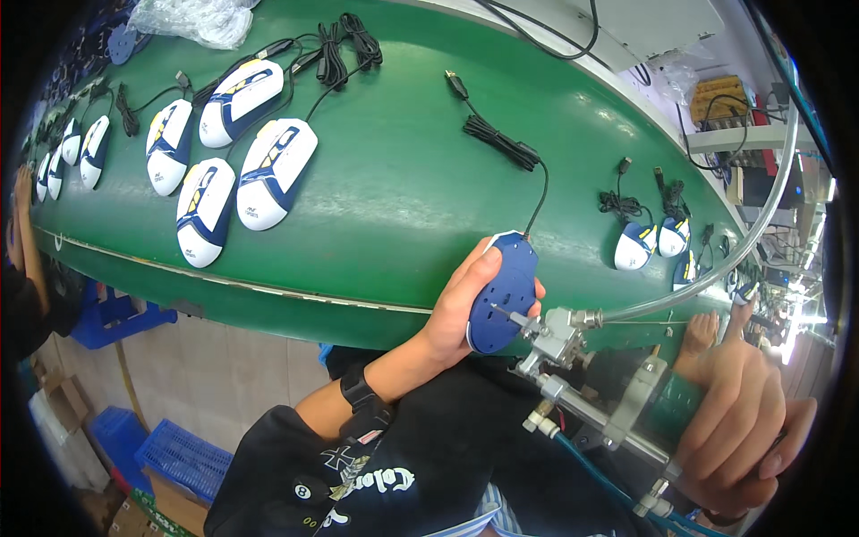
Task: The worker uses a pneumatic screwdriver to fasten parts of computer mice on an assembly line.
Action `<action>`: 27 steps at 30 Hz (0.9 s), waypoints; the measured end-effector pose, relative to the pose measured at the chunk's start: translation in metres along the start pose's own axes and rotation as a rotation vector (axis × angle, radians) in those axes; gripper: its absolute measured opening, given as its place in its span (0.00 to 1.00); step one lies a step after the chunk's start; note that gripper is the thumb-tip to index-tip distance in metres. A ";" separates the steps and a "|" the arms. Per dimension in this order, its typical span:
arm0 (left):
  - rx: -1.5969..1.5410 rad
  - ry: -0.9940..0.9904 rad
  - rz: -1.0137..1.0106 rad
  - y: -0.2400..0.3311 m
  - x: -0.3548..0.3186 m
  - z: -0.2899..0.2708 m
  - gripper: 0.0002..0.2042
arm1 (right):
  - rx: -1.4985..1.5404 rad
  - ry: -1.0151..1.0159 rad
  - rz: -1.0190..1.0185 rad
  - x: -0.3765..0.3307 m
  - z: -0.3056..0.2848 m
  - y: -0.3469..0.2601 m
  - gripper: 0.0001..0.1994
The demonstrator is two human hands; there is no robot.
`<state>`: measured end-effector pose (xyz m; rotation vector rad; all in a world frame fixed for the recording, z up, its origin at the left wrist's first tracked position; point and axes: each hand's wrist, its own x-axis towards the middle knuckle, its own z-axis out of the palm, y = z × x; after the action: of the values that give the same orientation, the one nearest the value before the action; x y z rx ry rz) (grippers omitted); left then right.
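With fingers of left hand (455, 302) wrapped round an upturned wired mouse (499, 291), might scrape its blue underside (516, 264) on the dispenser needle (511, 314) (cannot tell right hand's (738, 416) finger state) by tilting.

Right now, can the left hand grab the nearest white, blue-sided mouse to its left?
Probably not: the left hand grips another mouse, blue underside up. Only bare glossy green bench separates it from that white mouse.

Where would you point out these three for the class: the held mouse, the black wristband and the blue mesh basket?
Held mouse (512, 281), head view: its blue underside.
Black wristband (358, 388), head view: its outer face.
Blue mesh basket (190, 458), head view: its perforated plastic.
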<state>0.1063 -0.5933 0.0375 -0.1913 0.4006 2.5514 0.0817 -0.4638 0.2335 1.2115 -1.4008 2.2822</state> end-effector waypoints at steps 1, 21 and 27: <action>-0.009 0.006 -0.003 0.002 -0.002 -0.001 0.23 | 0.005 -0.037 0.006 0.000 -0.002 0.005 0.13; -0.017 -0.012 -0.007 0.015 -0.007 -0.003 0.26 | 0.623 -0.376 -0.183 0.015 -0.024 -0.025 0.04; -0.160 -0.012 -0.008 0.014 -0.005 -0.001 0.27 | 0.072 0.000 0.141 -0.006 0.027 -0.015 0.09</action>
<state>0.1027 -0.6076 0.0409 -0.2358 0.1904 2.5758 0.1078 -0.4764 0.2442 1.1681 -1.4592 2.4457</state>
